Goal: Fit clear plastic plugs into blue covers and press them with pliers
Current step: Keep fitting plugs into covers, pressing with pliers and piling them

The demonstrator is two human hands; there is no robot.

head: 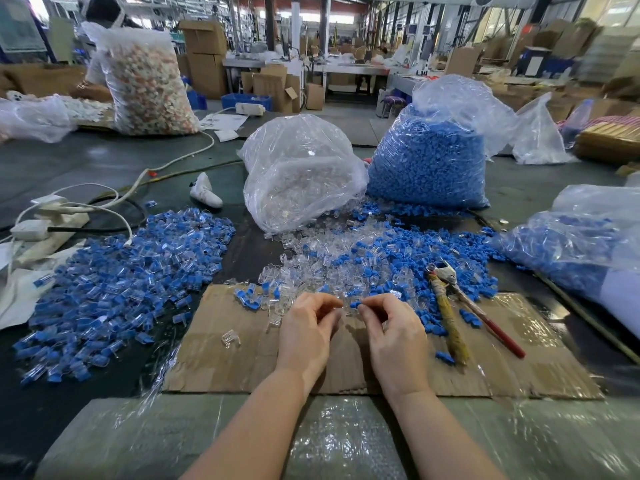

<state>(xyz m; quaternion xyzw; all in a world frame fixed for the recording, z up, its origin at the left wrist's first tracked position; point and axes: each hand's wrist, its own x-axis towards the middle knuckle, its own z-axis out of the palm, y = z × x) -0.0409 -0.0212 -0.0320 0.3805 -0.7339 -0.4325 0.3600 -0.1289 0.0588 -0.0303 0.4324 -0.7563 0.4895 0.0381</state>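
Two hands are working over a cardboard sheet [242,358] at the near edge of the bench. The left hand [306,329] is curling its fingers inward, thumb and forefinger pinching a small clear plug [341,306] that is hard to make out against the pile behind. The right hand [393,329] is pinching a blue cover [355,304] between thumb and forefinger, its other fingers curled under. Plug and cover are sitting just beside each other between the two fingertips; whether they are touching I cannot tell.

Just beyond the hands, a mixed heap [363,258] of loose clear plugs and blue covers is spreading across the far edge of the cardboard. Pliers [450,299] are lying to the right of the right hand, head resting on the heap, one handle wrapped in yellowish tape and the other red. A lone clear plug [231,337] is lying on the cardboard to the left of the left hand.

Further left, a large pile of fitted pieces [121,289], blue with clear, is covering the dark bench. Behind the heap, a bag of clear plugs [301,174] is slumping open beside a taller bag of blue covers [429,157]. Another bag [581,237] with blue parts is lying at the right. White cables [138,181] are trailing across the bench at the left.
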